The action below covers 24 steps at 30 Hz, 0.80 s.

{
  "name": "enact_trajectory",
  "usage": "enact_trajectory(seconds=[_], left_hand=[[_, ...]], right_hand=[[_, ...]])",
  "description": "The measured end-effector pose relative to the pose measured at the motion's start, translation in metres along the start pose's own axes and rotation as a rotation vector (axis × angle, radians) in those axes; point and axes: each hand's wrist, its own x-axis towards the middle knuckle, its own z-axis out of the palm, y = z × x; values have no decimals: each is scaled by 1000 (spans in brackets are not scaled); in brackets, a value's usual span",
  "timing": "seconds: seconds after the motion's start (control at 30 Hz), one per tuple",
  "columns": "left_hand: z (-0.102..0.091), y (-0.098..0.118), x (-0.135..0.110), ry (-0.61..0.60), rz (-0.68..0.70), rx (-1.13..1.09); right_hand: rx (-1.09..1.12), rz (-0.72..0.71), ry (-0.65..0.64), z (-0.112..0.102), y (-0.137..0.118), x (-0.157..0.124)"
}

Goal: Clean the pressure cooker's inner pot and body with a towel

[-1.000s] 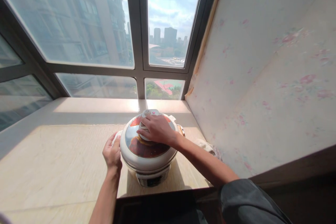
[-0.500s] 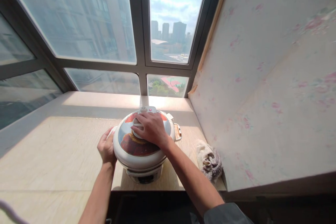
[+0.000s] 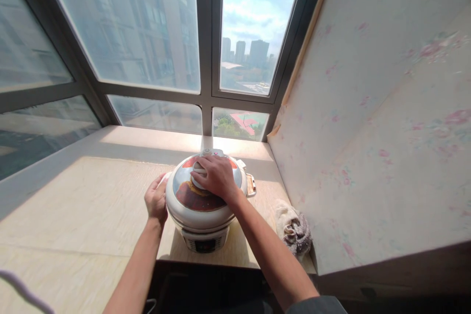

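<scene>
A white electric pressure cooker (image 3: 204, 240) stands upright near the front edge of the wooden sill, its dark control panel facing me. Its round lid (image 3: 200, 216), with a blue and reddish-brown printed top, sits on the body. My right hand (image 3: 218, 177) lies over the top with its fingers closed around the lid's white handle (image 3: 199, 169), partly covering it. At the cooker's left side, my left hand (image 3: 156, 200) is closed on the side handle, which is mostly hidden by the fingers. A brownish side handle (image 3: 251, 185) sticks out on the right.
A crumpled beige and grey cloth (image 3: 293, 229) lies to the right, against the flowered wall (image 3: 368, 167). Dark-framed windows (image 3: 206, 59) rise behind the pale sill (image 3: 91, 206). A pale cord (image 3: 24, 292) curves at the lower left.
The view has shifted slightly, so the cooker and windows appear farther right. More of the cooker's front panel shows. Both hands keep their grips on the handles.
</scene>
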Motion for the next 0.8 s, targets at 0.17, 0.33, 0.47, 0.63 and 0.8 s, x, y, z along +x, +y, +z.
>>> enact_trajectory(seconds=[0.17,0.33,0.47,0.63,0.8], left_hand=[[0,0,1,1,6,-3],[-2,-2,3,-10,14,23],[-3,-2,3,-17,14,78],[-3,1,2,-11,0,79],[-7,0,-3,-50,12,93]], right_hand=[[-32,28,6,0,-2,1],[-30,34,26,0,-4,1],[-40,32,39,1,-4,0],[-32,26,22,-3,-5,0],[-18,29,-10,-6,-7,-1]])
